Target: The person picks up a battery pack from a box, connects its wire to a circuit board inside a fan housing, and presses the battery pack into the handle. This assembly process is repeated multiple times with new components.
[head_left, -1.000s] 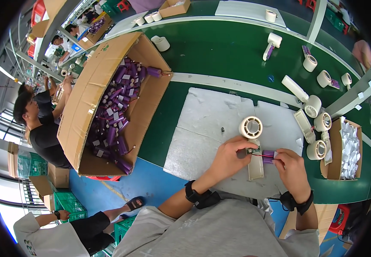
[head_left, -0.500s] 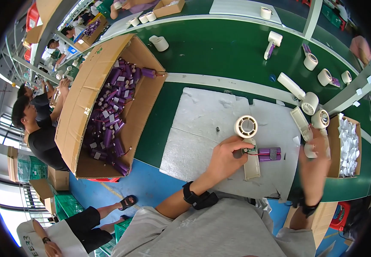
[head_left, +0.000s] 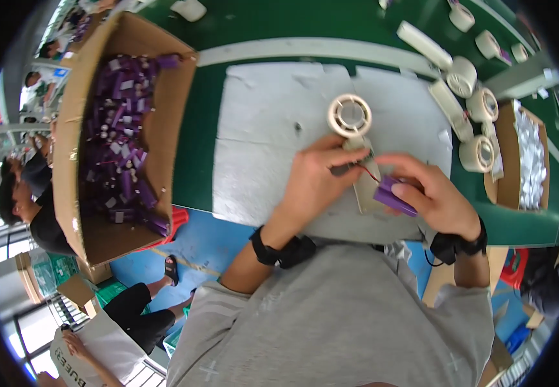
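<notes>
A cream handheld fan body with a round grilled head (head_left: 334, 120) and an opened handle (head_left: 363, 193) lies on the white foam sheet (head_left: 260, 161) before me. My left hand (head_left: 318, 171) is closed on it just below the head, thumb and fingertips pinching at the small circuit board area, which they partly hide. A purple battery pack (head_left: 392, 198) is held in my right hand (head_left: 444, 200), thumb on top, slightly above the handle. From the pack a thin red wire (head_left: 371, 173) runs toward my left fingertips. My right index finger reaches toward that same spot.
A large cardboard box (head_left: 69, 148) of purple battery packs stands on the left. To the right are several cream fan bodies (head_left: 461, 77) and a small carton (head_left: 517, 187) of white pieces. Co-workers (head_left: 28, 193) are beyond the large box.
My right hand has come in from the fan parts on the right and taken hold of the battery pack, lifting it off the sheet. My view has shifted, and my left hand stays on the fan.
</notes>
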{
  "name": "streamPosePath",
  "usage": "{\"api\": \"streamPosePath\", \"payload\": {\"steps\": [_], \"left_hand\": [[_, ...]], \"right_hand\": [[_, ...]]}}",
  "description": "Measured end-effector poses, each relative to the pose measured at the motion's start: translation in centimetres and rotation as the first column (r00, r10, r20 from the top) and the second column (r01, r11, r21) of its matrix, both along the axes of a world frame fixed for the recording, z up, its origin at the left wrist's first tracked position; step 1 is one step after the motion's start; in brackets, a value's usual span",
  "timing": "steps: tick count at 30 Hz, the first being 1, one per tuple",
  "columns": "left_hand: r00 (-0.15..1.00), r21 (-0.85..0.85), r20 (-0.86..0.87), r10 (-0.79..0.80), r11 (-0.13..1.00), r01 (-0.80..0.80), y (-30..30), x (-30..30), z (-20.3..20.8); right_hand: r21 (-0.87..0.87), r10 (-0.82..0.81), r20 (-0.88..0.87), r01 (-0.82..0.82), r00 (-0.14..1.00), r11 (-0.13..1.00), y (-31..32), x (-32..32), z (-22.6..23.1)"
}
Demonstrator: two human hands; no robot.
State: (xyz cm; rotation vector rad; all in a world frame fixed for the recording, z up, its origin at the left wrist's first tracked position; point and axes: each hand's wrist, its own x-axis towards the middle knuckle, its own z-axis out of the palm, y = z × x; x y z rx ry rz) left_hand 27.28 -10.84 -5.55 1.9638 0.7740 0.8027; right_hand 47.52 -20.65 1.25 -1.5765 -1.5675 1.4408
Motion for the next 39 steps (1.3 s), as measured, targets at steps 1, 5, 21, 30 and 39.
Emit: {"api": "streamPosePath", "payload": {"steps": [1, 5, 21, 30, 39], "left_hand": [[1.0, -0.029, 0.003, -0.019, 0.999, 0.019, 0.7, 0.2, -0.1], [0.998, -0.01, -0.061, -0.034, 0.999, 0.034, 1.6, 0.3, -0.3], [0.98, 0.081, -0.099, -0.171, 0.981, 0.179, 2.8, -1.1, -0.6], [0.954, 0.145, -0.156, -0.257, 0.949, 0.28, 3.9, -1.9, -1.0], [0.964, 0.146, -0.131, -0.232, 0.957, 0.25, 3.9, -2.0, -1.4]], "right_hand": [[-0.152, -0.071, -0.332, 0.021, 0.94, 0.988, 0.2, 0.1, -0.9], [-0.237, -0.163, -0.705, -0.012, 0.69, 0.971, -0.3, -0.9, -3.6], [0.32, 0.035, 0.082, -0.06, 0.996, 0.946, 1.2, -2.0, -4.3], [0.38, 0.065, 0.209, -0.142, 0.976, 0.914, 1.8, -2.4, -5.0], [0.339, 0.019, 0.17, -0.076, 0.985, 0.938, 1.7, -2.7, -5.2]]}}
